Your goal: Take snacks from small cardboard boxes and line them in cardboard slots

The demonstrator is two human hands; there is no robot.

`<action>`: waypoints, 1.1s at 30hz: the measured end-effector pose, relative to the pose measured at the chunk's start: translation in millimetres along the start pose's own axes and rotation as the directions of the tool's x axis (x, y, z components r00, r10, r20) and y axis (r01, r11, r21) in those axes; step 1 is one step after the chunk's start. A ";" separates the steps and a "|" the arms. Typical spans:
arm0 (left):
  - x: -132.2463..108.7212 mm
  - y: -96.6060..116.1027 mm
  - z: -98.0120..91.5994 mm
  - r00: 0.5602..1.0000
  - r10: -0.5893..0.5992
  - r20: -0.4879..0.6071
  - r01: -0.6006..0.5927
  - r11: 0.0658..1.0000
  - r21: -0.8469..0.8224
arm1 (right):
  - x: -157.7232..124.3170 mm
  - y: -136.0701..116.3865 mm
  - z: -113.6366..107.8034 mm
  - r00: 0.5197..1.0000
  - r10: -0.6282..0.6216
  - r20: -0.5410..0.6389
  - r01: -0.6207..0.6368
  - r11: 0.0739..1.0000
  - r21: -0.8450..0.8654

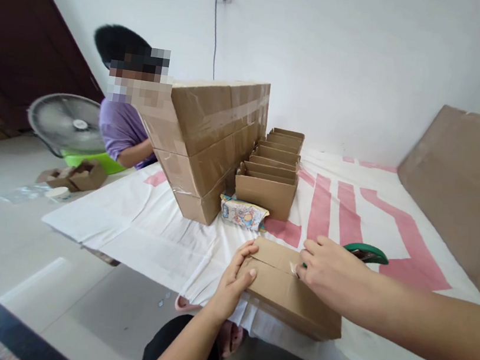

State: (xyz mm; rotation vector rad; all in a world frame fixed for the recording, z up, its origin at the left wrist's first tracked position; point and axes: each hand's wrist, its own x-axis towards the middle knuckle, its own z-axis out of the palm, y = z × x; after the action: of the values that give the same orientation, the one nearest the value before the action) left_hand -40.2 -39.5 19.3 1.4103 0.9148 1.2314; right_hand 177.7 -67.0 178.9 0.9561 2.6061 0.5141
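A closed cardboard box (282,287) lies near the table's front edge, its top flaps meeting at a seam. My left hand (238,275) grips the box's left end, thumb on top and fingers over the edge. Above the right part of the seam, my right hand (326,266) is closed around a green tape dispenser (366,252), largely hidden by the hand and wrist. A short bit of clear tape (293,267) shows at the seam beside my right fingertips.
Taped cartons (206,118) form a tall stack at left centre. Beside them stand several open boxes (265,192) in a row and a printed soft pack (243,213). A co-worker in a purple top (118,121) is behind the stack. A large cardboard sheet (466,188) leans at right.
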 end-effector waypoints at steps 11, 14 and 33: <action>-0.3 7.6 2.1 1.000 -0.005 -0.014 0.004 1.000 -0.020 | -98.9 33.5 61.9 0.916 0.401 -0.012 -0.304 0.714 0.630; 0.1 7.9 2.1 1.000 -0.009 -0.013 0.009 1.000 0.007 | -117.8 22.7 112.5 0.813 0.557 0.168 -0.490 0.499 0.715; -0.3 6.4 2.3 0.999 -0.011 -0.032 0.011 1.000 0.023 | -30.6 -1.0 75.6 0.767 0.381 -0.516 0.041 0.774 0.632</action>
State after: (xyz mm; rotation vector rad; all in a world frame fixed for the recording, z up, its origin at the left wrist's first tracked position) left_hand -38.5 -41.6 25.5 1.4057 0.9608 1.2421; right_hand 230.2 -71.3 116.7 1.4543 3.4194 -0.0397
